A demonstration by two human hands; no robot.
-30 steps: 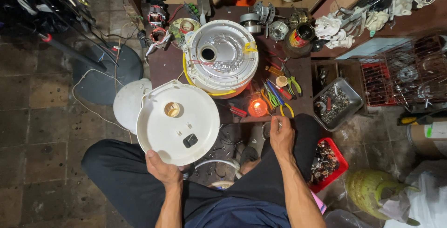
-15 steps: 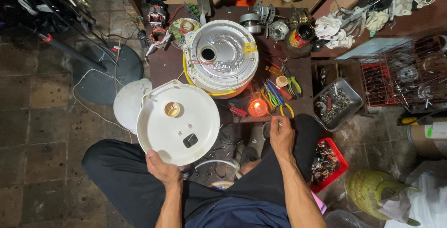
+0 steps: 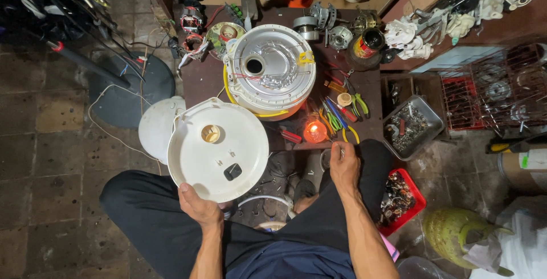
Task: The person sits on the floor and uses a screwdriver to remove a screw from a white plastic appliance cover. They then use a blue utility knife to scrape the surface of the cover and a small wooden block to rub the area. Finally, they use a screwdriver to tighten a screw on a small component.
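While the person sits at the near edge of the low dark table (image 3: 205, 79), the left hand (image 3: 199, 206) grips the near rim of a round white base plate (image 3: 218, 149), held flat over the left knee, off the table's near-left corner. The right hand (image 3: 343, 165) is loosely curled at the near edge, fingertips pinching something small; what it is cannot be told. Just beyond it a small orange lamp (image 3: 315, 131) glows.

Open room: bare tabletop only along the left edge; tiled floor (image 3: 51, 159) open to the left.

Containers: the white cooker body (image 3: 270, 71) stands inverted mid-table, its foil-lined underside up with a dark central hole. A grey metal tray (image 3: 413, 126) off the right edge holds small metal parts; a red plastic bin (image 3: 401, 199) by the right knee holds mixed scrap.

Packages: a round can (image 3: 367, 46) with red and yellow label stands at the far right corner. Green-handled pliers (image 3: 359, 103) and screwdrivers lie near the right edge.
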